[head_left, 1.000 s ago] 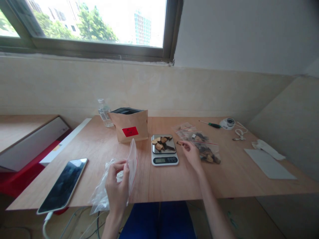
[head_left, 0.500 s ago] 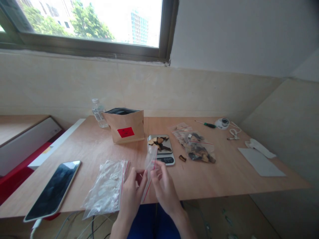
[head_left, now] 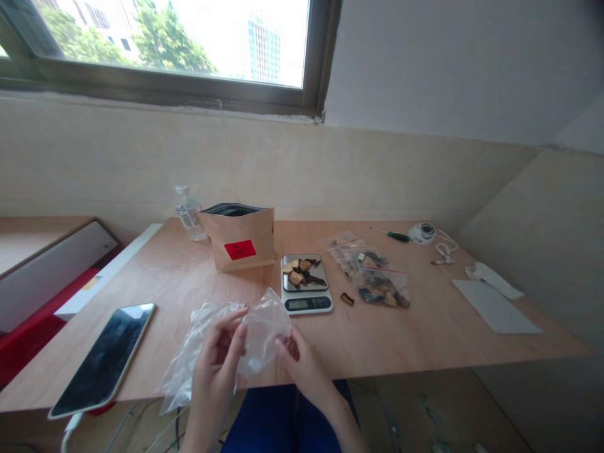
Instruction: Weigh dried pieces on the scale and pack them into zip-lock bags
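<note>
Since half a second ago the clear plastic bag (head_left: 267,332) has swung from a narrow, edge-on strip to a broad sheet, and the left hand (head_left: 218,353) has shifted toward nine o'clock, leaving the front of the kitchen scale (head_left: 309,307) uncovered. The bag is raised at the scale's seven o'clock, twelve being toward the wall; the left thumb and fingers pinch one edge, while the right hand (head_left: 304,365) grips the opposite edge between thumb and fingers.

On the scale's plate lie several brown and pale dried pieces (head_left: 302,274); one loose dark piece (head_left: 347,299) rests on the table at four o'clock. At three, a red-striped zip bag (head_left: 384,290) holds similar pieces and overlaps more filled bags (head_left: 352,251) toward two. A brown paper pouch (head_left: 257,251) stands gaping at ten, its contents too dark to make out, with a clear bottle (head_left: 187,217) behind its left side.

The left hand hides part of a stack of clear bags (head_left: 186,352). The display's figures are unreadable, and both forearms are cut off at six.
</note>
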Tool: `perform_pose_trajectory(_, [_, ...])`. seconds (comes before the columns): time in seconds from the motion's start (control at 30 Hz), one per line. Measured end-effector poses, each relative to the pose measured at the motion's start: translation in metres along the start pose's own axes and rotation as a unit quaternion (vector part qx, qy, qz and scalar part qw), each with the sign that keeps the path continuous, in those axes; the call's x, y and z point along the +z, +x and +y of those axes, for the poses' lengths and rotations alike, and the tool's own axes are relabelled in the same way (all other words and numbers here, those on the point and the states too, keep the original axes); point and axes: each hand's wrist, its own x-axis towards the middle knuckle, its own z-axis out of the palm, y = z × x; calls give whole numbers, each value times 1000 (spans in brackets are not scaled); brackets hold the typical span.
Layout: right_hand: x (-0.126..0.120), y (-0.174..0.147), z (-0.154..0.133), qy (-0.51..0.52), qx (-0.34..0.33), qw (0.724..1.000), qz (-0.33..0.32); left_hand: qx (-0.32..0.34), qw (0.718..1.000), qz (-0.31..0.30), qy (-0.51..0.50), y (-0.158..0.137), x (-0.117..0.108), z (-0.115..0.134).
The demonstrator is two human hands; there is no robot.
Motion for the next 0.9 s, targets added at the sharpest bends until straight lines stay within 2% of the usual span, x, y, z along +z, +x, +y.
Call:
perform_pose_trajectory(0.07, [-6, -6, -1, -1, -10, 1000, -11, 0, 1000, -30, 3, -1, -1, 0])
perform_pose_trajectory(0.13, [-18, -5, 2, -21, -29, 999, 8, -8, 998, -59, 8, -2, -1, -1])
perform_pose_trajectory(0.23, [-43, 5, 12, -83, -67, 989, 99, -20, 997, -79, 14, -2, -2, -4])
perform_pose_trajectory(0.37, [-78, 25, 24, -187, -124, 952, 210, -22, 997, -74, 18, -1, -4, -7])
perform_pose_trajectory(0.5, [-99, 47, 27, -267, -161, 922, 230, -30, 997, -66, -4, 0, -6, -9])
perform_pose_trajectory(0.7, [-101, 88, 30, -402, -183, 869, 222, -46, 997, -51, -42, 0, -5, -12])
perform_pose_trajectory(0.77, [-104, 99, 31, -424, -179, 859, 223, -56, 996, -44, -47, 0, -6, -13])
perform_pose_trajectory(0.83, [-111, 104, 33, -426, -169, 855, 242, -61, 996, -42, -54, 0, -8, -13])
perform_pose_trajectory(0.9, [-121, 103, 35, -419, -153, 847, 288, -63, 995, -41, -61, 0, -10, -13])
